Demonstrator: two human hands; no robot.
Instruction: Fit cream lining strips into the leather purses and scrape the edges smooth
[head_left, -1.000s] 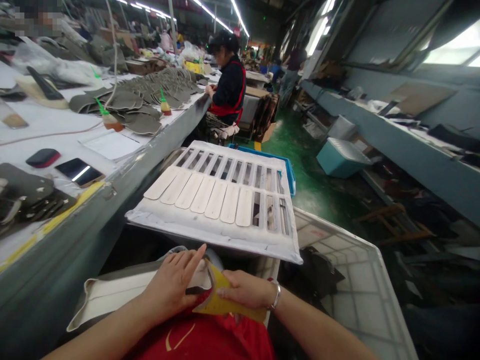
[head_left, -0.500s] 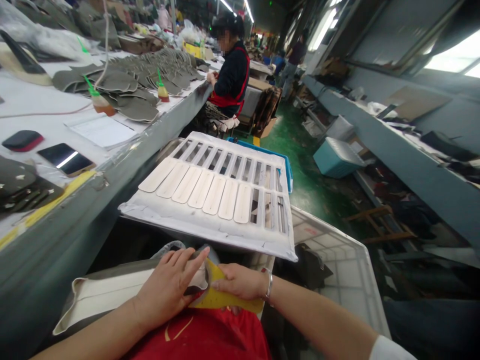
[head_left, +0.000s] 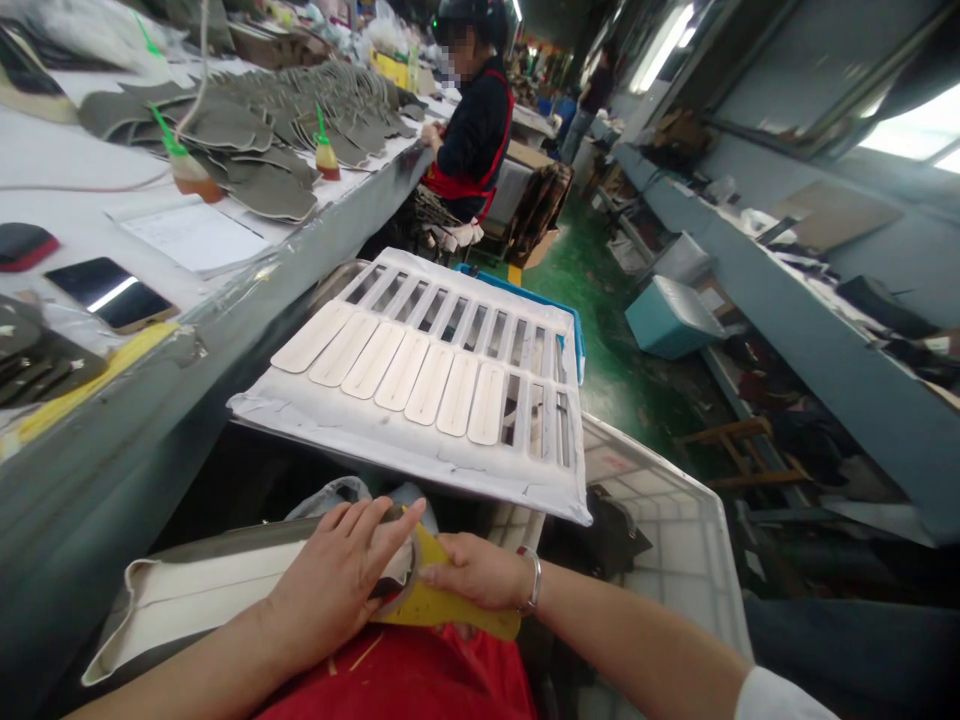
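Observation:
My left hand (head_left: 337, 575) lies flat on a white-lined shoe piece (head_left: 202, 590) spread over my lap, fingers pressing its right end. My right hand (head_left: 472, 572) grips a yellow plastic tool (head_left: 442, 600) that touches the piece just under my left fingertips. Beyond my hands stands a white slotted rack (head_left: 420, 380) holding several pale strips (head_left: 390, 365) side by side.
A long workbench (head_left: 225, 240) runs on the left with grey insole pieces (head_left: 262, 150), glue bottles (head_left: 184, 165), a phone (head_left: 109, 293) and papers. A co-worker in a red apron (head_left: 472, 120) sits further along. A white crate (head_left: 660, 520) is at my right, a teal bin (head_left: 667, 315) on the green floor.
The view has tilted down and shifted slightly, so the rack and bench sit higher in the frame. My hands stay on the piece and tool, barely moved.

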